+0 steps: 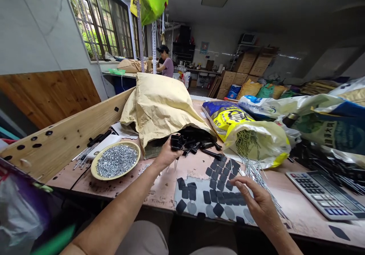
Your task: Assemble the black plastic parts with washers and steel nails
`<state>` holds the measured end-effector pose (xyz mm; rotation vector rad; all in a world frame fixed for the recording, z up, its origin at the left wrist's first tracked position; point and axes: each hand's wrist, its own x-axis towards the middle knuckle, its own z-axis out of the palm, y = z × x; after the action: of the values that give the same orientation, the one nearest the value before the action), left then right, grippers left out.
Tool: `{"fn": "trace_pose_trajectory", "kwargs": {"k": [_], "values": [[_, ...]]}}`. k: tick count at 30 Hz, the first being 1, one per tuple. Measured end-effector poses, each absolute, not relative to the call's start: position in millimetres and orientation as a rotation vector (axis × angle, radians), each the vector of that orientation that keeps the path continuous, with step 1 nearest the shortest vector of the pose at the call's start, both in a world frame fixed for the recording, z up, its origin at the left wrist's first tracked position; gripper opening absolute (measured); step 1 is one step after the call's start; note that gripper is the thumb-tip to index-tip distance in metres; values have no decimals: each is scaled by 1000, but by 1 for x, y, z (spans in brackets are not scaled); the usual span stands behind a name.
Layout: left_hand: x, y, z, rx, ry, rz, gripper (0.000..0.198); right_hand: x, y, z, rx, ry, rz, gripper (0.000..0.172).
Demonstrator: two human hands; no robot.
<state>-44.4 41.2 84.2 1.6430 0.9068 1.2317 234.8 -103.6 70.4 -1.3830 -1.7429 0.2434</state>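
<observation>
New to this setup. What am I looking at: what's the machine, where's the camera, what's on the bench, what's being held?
There's no machine: these are a person's bare hands. The single picture comes from a camera worn on that person's head, looking forward and down, so the forearms enter from the bottom edge.

On the bench are a bowl of small metal pieces, a large paper sack with black parts at its mouth, flat dark pads, thin metal rods and a calculator.

The left hand appears to grip a black part at the sack's mouth. The right hand is over the pads; whether it pinches anything is unclear. Another person is in the background.
</observation>
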Motion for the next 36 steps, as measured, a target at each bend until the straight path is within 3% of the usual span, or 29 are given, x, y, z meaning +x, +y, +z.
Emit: {"fn": "trace_pose_trajectory", "kwargs": {"k": [5,10,14,22,26,29,33,36], "values": [[-30,51,68,2153,1309,845,66,241,-108,61,-1461,-1677,327,26],[1,53,48,2277,1497,532,70,242,-111,53,-1459,-1659,424,27],[26,47,37,2278,1609,466,70,245,-115,44,-1468,-1644,481,27],[45,38,29,2345,1585,444,111,242,-114,31,-1491,-1625,541,31],[36,35,31,2340,1400,544,119,229,-105,31,-1494,-1632,553,33],[16,28,35,2200,1265,848,99,215,-95,28,-1486,-1669,540,34],[-34,7,32,1782,1330,1382,45,186,-76,21,-1458,-1741,492,32],[-81,-14,21,1643,1415,1452,26,157,-58,17,-1430,-1900,354,26]]}}
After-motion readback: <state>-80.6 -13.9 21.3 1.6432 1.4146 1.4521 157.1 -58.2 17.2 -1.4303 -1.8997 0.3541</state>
